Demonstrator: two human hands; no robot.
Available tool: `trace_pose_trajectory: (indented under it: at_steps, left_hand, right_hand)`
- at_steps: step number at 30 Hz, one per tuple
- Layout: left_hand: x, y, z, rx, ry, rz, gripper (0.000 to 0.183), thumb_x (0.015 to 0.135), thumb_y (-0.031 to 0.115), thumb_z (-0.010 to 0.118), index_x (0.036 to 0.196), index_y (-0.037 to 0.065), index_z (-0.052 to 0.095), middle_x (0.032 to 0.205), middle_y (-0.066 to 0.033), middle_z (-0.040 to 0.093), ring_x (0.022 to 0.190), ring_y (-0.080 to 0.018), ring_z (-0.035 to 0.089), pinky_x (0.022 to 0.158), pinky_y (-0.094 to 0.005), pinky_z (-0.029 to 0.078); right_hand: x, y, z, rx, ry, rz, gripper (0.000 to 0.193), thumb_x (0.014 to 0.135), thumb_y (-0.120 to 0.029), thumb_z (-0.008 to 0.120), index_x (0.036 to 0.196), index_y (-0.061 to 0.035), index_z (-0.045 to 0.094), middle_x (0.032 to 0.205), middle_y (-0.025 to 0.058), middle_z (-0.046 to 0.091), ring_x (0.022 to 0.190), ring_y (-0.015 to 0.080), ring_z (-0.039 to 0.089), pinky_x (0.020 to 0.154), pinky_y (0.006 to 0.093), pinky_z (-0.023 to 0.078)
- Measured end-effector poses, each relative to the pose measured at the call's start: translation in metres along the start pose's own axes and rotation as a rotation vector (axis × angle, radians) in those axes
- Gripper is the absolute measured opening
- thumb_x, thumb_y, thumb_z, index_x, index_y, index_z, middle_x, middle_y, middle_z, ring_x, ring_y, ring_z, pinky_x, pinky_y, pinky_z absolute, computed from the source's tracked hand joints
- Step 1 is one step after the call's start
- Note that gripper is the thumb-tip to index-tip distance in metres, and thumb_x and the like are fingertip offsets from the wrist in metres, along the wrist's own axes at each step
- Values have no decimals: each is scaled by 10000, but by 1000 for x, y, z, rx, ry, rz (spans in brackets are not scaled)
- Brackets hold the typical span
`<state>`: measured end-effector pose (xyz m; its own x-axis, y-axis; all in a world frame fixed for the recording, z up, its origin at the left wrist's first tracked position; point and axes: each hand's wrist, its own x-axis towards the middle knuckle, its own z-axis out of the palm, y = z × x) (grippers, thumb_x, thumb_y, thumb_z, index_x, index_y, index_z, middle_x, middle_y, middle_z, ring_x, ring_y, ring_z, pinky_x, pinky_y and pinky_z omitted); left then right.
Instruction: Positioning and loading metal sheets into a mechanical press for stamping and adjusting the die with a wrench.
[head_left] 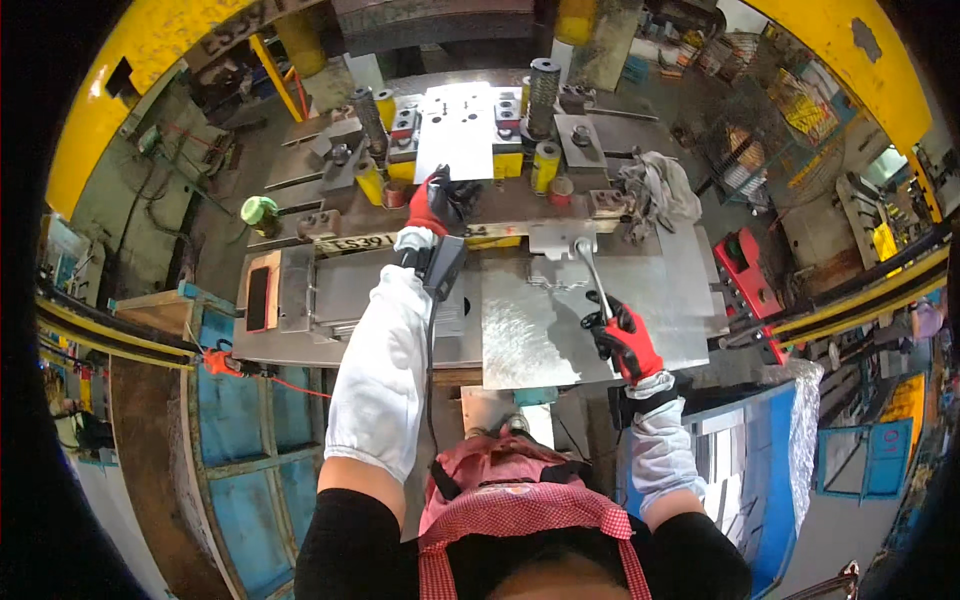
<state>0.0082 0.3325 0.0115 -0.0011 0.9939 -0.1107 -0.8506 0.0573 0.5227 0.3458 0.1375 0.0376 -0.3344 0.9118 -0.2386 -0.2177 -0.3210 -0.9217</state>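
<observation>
At the left, a green-lidded container stands beside the press tooling, and a dark flat rectangle lies nearer, close to the left edge of the worktop. Next come stacked grey plates, their near edges slightly staggered. The left hand, in a red and black glove, is at the near edge of the bright sheet; whether its grip is apart or clamped there, one cannot tell. That sheet is pale, flat and roughly rectangular, with dark holes toward its far end; it lies on the tooling, flanked by yellow cylinders. Nearer and to the right, a broad metal sheet offers an open shiny stretch, its near edge reaching the worktop's near side. Over it, the right hand's grip is closed around a slim metal tool, whose far end meets a notched metal plate. A grey rag and a red control box bound the right side.
</observation>
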Motion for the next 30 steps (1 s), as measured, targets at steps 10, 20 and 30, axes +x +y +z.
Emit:
trace_pose_trajectory:
  at_steps: [10,20,30]
  left_hand:
    - [-138,116,2,2106,59,1206,244,803,195,591,966,13,599,792,-51,607,682,-146,555,624,-260,440]
    - [-200,161,72,1621,53,-88,277,702,184,666,937,38,641,608,47,554,484,-22,446,418,-200,340]
    - [-158,134,36,2095,-874,350,320,820,193,548,1110,66,586,1048,-105,602,916,-232,561,823,-328,430]
  right_hand:
    - [17,45,-33,-99,187,65,403,782,-88,574,1177,-40,515,673,28,584,460,66,456,417,226,375]
    - [1,-60,95,-778,-375,-443,587,704,-72,662,1251,-53,448,904,83,586,587,113,549,534,242,448]
    - [-15,-21,91,2,-442,164,703,710,-82,651,1333,-25,330,950,52,567,846,114,562,726,248,457]
